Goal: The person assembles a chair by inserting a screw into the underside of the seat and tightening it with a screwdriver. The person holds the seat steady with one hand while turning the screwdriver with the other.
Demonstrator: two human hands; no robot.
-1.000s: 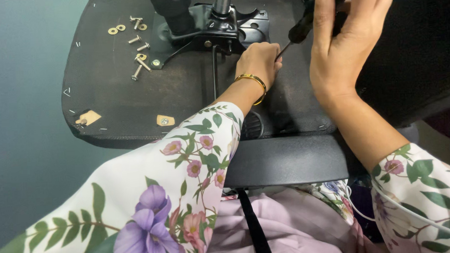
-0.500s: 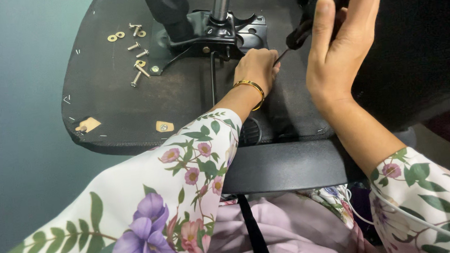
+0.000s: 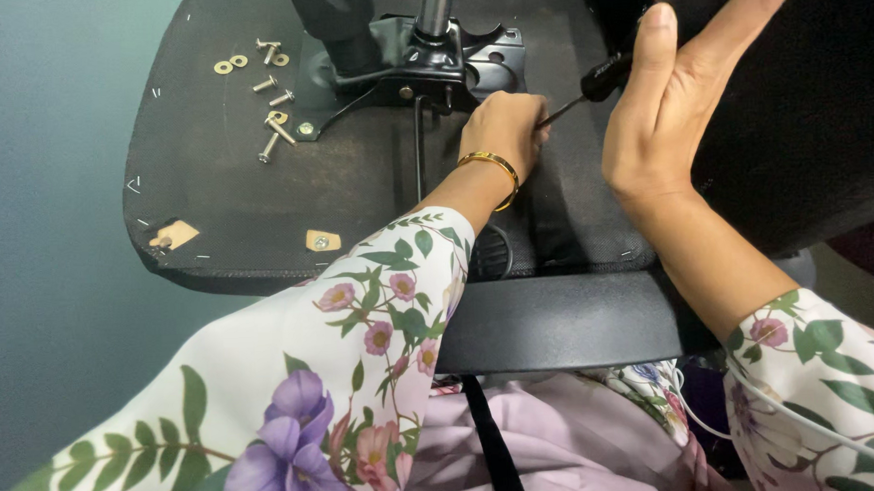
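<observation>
Background: plain grey-green floor or wall at 9 o'clock; an upturned black chair seat (image 3: 260,174) fills the view, its underside facing you.
Mechanism: black metal bracket (image 3: 431,67) with the gas column rising at 12 o'clock.
Loose hardware: silver bolts and brass washers (image 3: 267,97) lie scattered on the seat at 10 o'clock, well apart from both hands.
Right hand: your right hand (image 3: 680,121) sits at 2 o'clock, fingers wrapped round the black handle of a screwdriver (image 3: 605,75).
Screwdriver axis: long axis runs from 2 o'clock down toward 8 o'clock; the thin shaft points at your left hand, the tip hidden behind it.
Left hand: your left hand (image 3: 501,127), with a gold bangle (image 3: 492,166) at the wrist, rests on the seat just beside the bracket, fingers curled together around the tip; what they pinch, you cannot tell.
Key relation: the fastening point lies under the left fingers, at 8 o'clock from the right hand; left hand is nearer.
</observation>
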